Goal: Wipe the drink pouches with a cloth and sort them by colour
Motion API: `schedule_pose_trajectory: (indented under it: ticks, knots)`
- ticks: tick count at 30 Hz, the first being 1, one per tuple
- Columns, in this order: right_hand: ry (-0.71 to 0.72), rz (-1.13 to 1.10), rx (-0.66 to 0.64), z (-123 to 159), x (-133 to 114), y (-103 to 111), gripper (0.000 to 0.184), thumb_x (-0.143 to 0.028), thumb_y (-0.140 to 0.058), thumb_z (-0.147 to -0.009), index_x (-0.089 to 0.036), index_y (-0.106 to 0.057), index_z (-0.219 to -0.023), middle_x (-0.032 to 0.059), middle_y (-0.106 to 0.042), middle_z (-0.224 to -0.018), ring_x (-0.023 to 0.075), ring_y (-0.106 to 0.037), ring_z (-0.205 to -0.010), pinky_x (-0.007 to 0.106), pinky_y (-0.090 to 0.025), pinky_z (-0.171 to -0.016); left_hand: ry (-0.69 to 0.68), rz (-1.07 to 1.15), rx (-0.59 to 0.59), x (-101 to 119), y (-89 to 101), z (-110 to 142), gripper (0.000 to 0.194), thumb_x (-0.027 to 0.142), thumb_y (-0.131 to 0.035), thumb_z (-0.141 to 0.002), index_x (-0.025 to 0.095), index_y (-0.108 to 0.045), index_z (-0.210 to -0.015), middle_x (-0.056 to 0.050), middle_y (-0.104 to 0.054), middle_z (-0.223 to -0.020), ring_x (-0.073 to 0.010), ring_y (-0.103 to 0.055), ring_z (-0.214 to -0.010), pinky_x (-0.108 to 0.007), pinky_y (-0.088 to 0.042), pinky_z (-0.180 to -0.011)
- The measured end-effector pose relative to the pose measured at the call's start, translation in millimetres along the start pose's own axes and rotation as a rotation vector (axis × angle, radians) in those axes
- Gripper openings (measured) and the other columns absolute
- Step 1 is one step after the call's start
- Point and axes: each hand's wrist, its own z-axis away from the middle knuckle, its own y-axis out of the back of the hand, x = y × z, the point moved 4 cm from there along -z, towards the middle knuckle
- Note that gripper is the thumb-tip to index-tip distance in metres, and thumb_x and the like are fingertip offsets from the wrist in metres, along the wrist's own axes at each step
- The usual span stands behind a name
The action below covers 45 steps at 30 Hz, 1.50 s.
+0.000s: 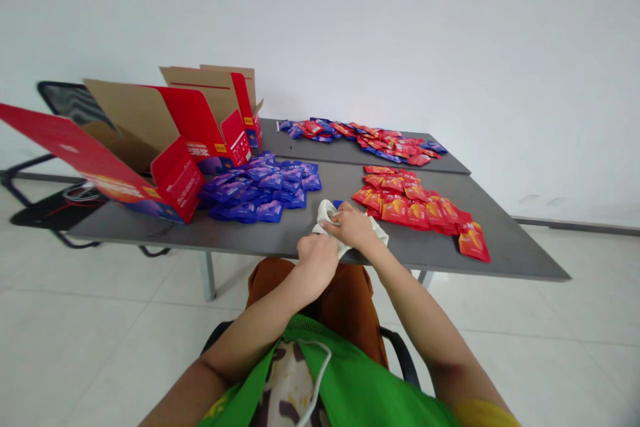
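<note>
At the table's front edge, my left hand (319, 258) is closed on the near side of a white cloth pouch (379, 229). My right hand (352, 224) is at the pouch's mouth, fingers curled down into it. A bit of a blue packet (338, 203) shows at the far side of that hand, mostly hidden by it. To the left lies a heap of blue-purple packets (270, 181). On the right, red packets (400, 200) with an orange picture lie in overlapping rows, and one red packet (473, 241) sits at their near end.
Open red cardboard boxes (177, 177) stand along the table's left side, flaps raised. A mixed pile of red and blue packets (370, 140) covers part of the back table (280, 141). A black chair (55, 207) stands at the far left, and a white wall is behind.
</note>
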Motion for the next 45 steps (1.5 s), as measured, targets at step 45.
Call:
schedule_pose_trajectory:
  ticks: [45]
  knots:
    - [-0.172,-0.626,0.616,117,38,30,0.027,-0.047,-0.064,-0.084,-0.024,-0.076,-0.092,0.0037,-0.061,-0.094,0.0173,-0.061,-0.083,0.028,-0.046,-0.074,-0.016,-0.239,0.133,36,-13.0,-8,0.047,0.018,-0.052,-0.084,-0.004,-0.055,-0.126,-0.032,-0.056,-0.127,-0.0385,-0.053,-0.122,-0.058,-0.022,-0.112]
